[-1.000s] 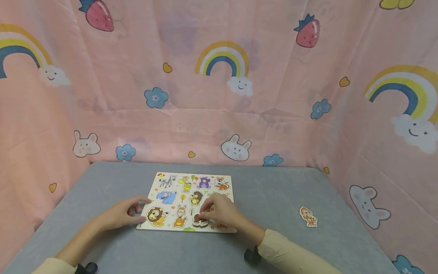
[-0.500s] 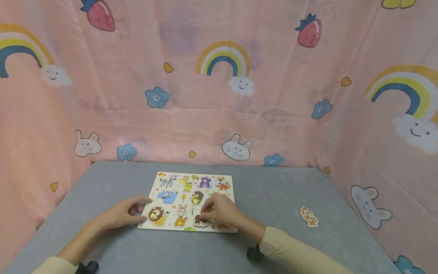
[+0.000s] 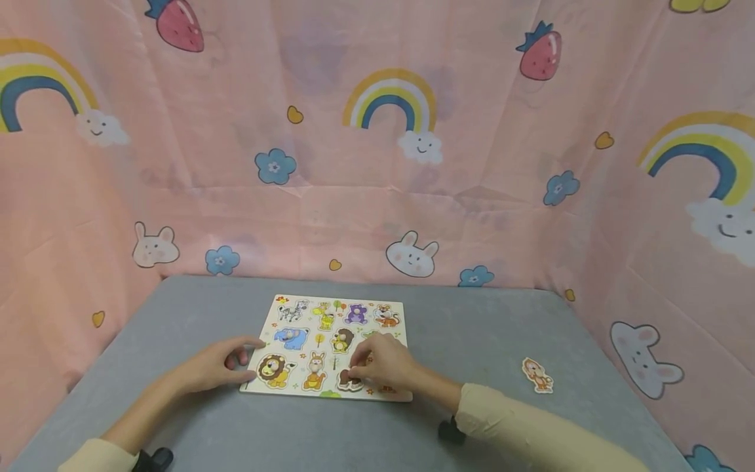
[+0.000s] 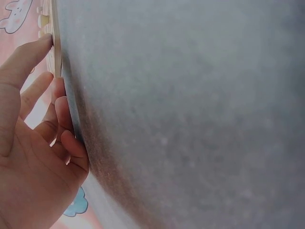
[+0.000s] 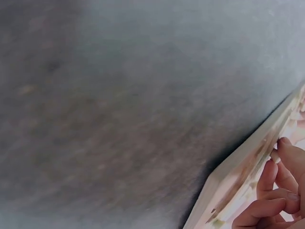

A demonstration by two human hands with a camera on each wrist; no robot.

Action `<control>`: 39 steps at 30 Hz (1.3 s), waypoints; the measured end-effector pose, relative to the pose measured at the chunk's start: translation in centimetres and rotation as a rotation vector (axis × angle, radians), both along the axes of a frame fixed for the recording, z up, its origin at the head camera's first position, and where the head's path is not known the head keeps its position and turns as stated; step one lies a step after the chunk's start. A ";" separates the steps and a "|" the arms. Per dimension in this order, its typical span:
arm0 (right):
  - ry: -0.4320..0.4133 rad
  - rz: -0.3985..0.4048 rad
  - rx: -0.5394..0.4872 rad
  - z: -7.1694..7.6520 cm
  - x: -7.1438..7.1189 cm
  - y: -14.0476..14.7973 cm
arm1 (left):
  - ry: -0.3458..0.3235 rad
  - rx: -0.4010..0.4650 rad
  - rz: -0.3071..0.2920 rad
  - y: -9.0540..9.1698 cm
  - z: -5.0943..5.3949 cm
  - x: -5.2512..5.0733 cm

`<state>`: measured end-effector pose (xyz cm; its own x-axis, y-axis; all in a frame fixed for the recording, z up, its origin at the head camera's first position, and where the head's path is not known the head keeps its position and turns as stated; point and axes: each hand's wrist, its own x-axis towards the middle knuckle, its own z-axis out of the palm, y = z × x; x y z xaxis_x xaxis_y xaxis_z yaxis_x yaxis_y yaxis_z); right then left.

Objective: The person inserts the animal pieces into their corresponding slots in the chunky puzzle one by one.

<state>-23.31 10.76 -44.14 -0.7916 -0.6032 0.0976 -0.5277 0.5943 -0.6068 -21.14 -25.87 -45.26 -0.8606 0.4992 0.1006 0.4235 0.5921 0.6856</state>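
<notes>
A wooden animal puzzle board [image 3: 324,395] lies on the grey table. My left hand [image 3: 209,366] touches the board's left edge with thumb and a finger; its other fingers are loosely bent. In the left wrist view, the left hand [image 4: 35,143] has a fingertip against the board's edge [image 4: 56,43]. My right hand [image 3: 386,362] pinches a dark brown animal puzzle piece [image 3: 349,381] at the board's lower middle. The right wrist view shows the right hand [image 5: 281,191] with thumb and finger at a small knob [image 5: 275,156]. The right hand covers part of the board's right side.
A loose orange monkey-like puzzle piece [image 3: 537,375] lies on the table [image 3: 472,347] to the right. Several knobbed animal pieces, among them a lion [image 3: 274,372] and an elephant [image 3: 291,337], sit in the board. A pink patterned curtain [image 3: 330,216] stands behind the table.
The whole head view has shifted slightly, with the scene moving right in it. Both hands keep their places at the board, the right one still on the brown piece.
</notes>
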 end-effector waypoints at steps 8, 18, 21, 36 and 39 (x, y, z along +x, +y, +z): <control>0.034 0.012 -0.004 0.1 0.1 0.0 | 0.003 0.002 0.000 0.1 0.0 0.0; 0.030 0.029 -0.020 0.3 0.3 -0.2 | -0.013 0.000 0.007 0.2 0.2 0.1; 0.032 0.032 -0.011 0.3 0.2 -0.2 | -0.021 0.007 0.003 0.3 0.3 0.3; 0.010 0.008 -0.004 0.0 0.1 0.0 | -0.016 -0.009 0.004 0.2 0.3 0.1; 0.002 -0.006 -0.002 -0.1 0.1 0.1 | -0.013 -0.021 0.008 0.2 0.3 0.0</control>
